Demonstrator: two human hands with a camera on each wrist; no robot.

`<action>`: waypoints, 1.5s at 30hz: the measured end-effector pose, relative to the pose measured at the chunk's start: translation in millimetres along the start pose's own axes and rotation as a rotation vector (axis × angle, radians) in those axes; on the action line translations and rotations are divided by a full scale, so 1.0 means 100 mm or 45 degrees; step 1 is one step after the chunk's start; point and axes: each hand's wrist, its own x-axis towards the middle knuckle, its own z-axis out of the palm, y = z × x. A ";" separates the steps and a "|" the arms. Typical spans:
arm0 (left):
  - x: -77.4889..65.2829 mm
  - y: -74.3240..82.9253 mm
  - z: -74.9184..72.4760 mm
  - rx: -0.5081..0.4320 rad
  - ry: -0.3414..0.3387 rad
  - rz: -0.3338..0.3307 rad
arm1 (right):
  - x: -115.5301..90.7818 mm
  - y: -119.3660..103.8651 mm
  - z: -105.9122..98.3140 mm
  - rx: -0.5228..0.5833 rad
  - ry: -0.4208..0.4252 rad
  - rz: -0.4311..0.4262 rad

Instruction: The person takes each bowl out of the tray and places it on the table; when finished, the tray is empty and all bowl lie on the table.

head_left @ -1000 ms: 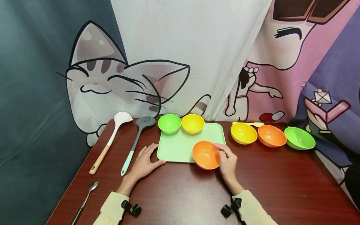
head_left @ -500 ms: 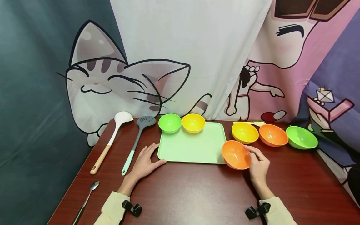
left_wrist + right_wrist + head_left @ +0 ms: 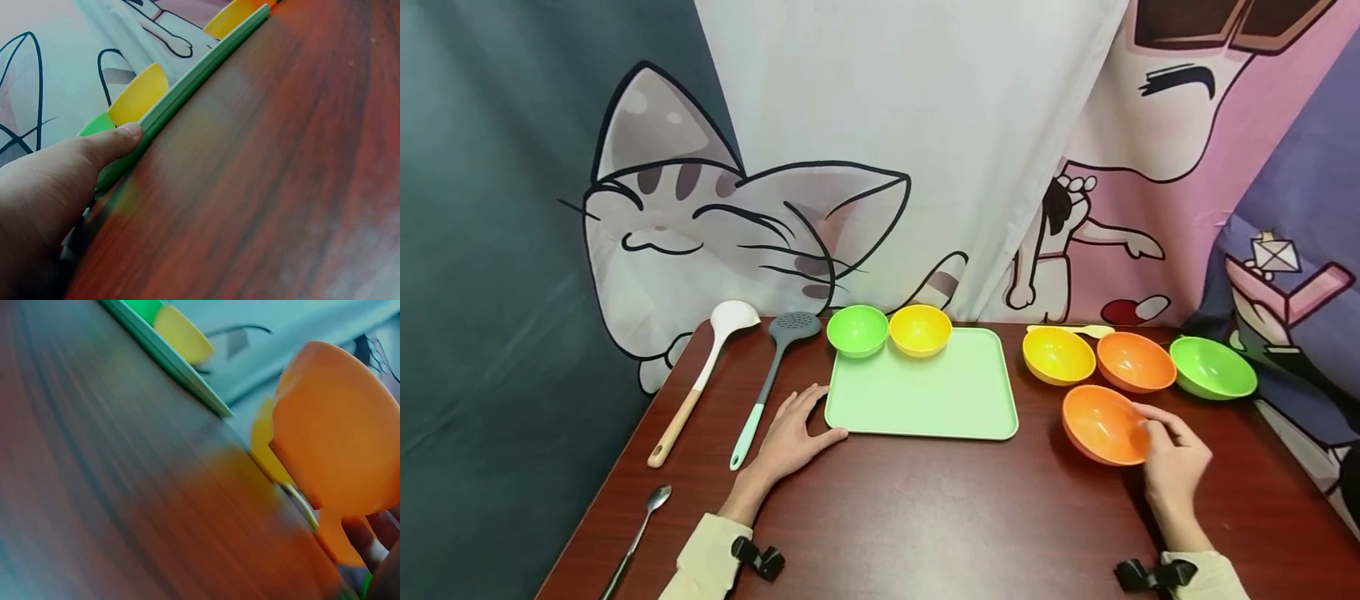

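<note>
My right hand (image 3: 1176, 458) pinches the right rim of an orange bowl (image 3: 1105, 427), which hangs above the table to the right of the tray. In the right wrist view the bowl's outside (image 3: 337, 431) fills the right part and hides most of my fingers. My left hand (image 3: 793, 437) rests at the left edge of a light green tray (image 3: 925, 400), fingers spread. Its thumb (image 3: 125, 137) touches the tray's near-left corner. At the tray's back left stand a green bowl (image 3: 857, 332) and a yellow bowl (image 3: 921, 331).
Back right, a yellow bowl (image 3: 1058, 356), an orange bowl (image 3: 1137, 362) and a green bowl (image 3: 1213, 368) stand in a row, with a pale yellow utensil (image 3: 1086, 331) behind. Left lie a white ladle (image 3: 707, 367), a grey slotted turner (image 3: 771, 367) and a metal spoon (image 3: 638, 533).
My right hand has carried the orange bowl rightward, from over the tray's front edge to beyond its right side. The left hand stays at the tray's corner.
</note>
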 end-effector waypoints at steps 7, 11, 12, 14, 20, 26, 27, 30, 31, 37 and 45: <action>0.02 0.00 0.05 0.016 -0.020 0.006 | 0.25 0.07 -0.46 0.079 0.141 0.060; 0.04 0.00 0.01 0.029 -0.010 0.014 | 0.41 0.12 -0.63 0.228 0.241 0.089; 0.05 0.01 0.00 0.032 -0.009 0.015 | 0.45 0.13 -0.67 0.251 0.269 0.088; 0.07 0.02 -0.01 0.037 -0.010 0.022 | 0.52 0.14 -0.76 0.274 0.332 0.088; 0.09 0.04 -0.02 0.036 -0.022 0.024 | 0.66 0.13 -0.96 0.276 0.496 0.116; 0.04 0.01 -0.02 0.012 0.012 0.014 | 0.71 0.11 -1.00 0.279 0.582 0.198; 0.02 0.00 -0.02 0.010 0.016 0.013 | 0.71 0.10 -1.00 0.273 0.590 0.214; 0.01 -0.01 0.00 0.009 0.016 0.014 | 0.71 0.09 -1.02 0.292 0.622 0.267; 0.01 -0.01 0.00 0.013 0.014 0.016 | 0.71 0.08 -1.02 0.293 0.632 0.284; 0.01 -0.02 0.02 0.017 0.015 0.014 | 0.72 0.10 -1.06 0.294 0.674 0.356; 0.01 -0.01 0.00 0.015 0.018 0.024 | 0.73 0.08 -1.07 0.274 0.679 0.397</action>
